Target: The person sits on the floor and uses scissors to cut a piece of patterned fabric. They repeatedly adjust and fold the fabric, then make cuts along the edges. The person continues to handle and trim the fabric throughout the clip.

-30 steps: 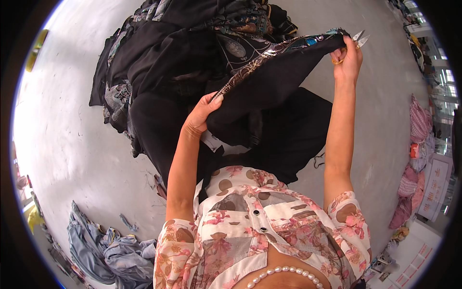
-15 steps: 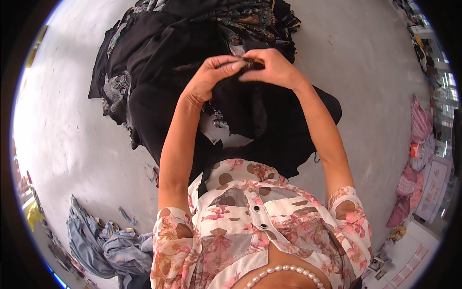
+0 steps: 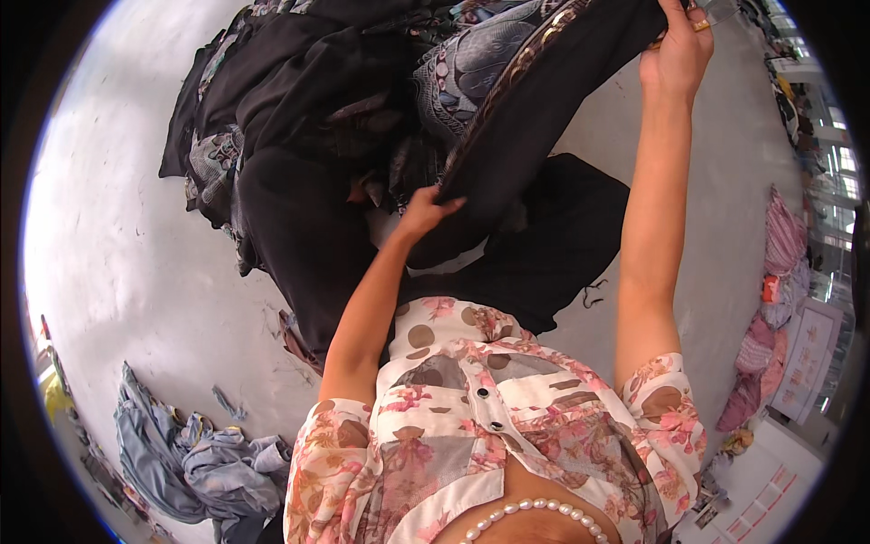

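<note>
A long black cloth (image 3: pixel 544 95) with a patterned, gold-toned edge is stretched taut on a slant between my hands. My left hand (image 3: pixel 426 214) pinches its lower part near the middle of the view, thumb lying over the dark fabric. Up at the far right, my right hand (image 3: pixel 678 56) is closed on the other end of the cloth. Small gold-coloured bits show at its fingers; what they are I cannot make out. Under and behind the stretched part lies a heap of black garments (image 3: pixel 308 91), with a grey patterned piece (image 3: pixel 485 72) beside the patterned edge.
Grey-blue cloth (image 3: pixel 217 471) lies crumpled on the pale floor (image 3: pixel 154 254) at the lower left. Pink striped cloth (image 3: pixel 784 240) is piled along the right side, by a white board (image 3: pixel 809 358). Loose dark threads (image 3: pixel 593 294) lie right of the black fabric.
My hands, close together before, are now far apart. The right one has moved up and right with the cloth, the left one down. The cloth is drawn out, baring the grey patterned piece.
</note>
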Available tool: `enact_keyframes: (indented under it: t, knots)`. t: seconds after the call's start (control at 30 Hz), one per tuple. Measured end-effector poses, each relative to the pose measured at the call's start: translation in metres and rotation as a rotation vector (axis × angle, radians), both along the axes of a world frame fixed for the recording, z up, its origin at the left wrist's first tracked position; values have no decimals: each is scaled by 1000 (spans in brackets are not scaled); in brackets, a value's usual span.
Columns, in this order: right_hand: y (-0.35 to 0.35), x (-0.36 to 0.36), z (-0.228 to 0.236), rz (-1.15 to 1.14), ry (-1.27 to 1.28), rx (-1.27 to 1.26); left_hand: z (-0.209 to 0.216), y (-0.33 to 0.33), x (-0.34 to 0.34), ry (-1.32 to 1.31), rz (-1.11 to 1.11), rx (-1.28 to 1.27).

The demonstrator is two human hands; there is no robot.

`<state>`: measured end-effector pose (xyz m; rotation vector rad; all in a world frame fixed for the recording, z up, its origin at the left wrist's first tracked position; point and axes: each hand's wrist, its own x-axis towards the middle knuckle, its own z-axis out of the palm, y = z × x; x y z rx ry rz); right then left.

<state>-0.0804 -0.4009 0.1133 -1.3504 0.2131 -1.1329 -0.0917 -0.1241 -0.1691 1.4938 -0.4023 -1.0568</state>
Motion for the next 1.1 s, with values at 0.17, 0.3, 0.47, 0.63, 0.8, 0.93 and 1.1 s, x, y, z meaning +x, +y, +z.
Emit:
enact_keyframes:
  t: [0.17,0.3,0.47,0.63,0.8,0.93,1.1]
  knots:
    - [-19,-2,-61,-30,375,-682,95,30,41,327,85,-240]
    - [87,-13,-68,761,690,-429,148,21,67,-7,-59,-285]
    - [95,-15,-70,854,875,-390,161,16,83,-126,-169,-277]
    - [51,-39,-52,340,672,-94,105,36,100,-347,-332,-62]
    - [-2,-67,-59,280,472,86,108,43,105,-70,-241,-74]
    - [-18,-83,-67,214,405,130,115,42,103,149,-57,-307]
    - [-9,-86,-62,207,355,140,153,43,121,-179,340,-467]
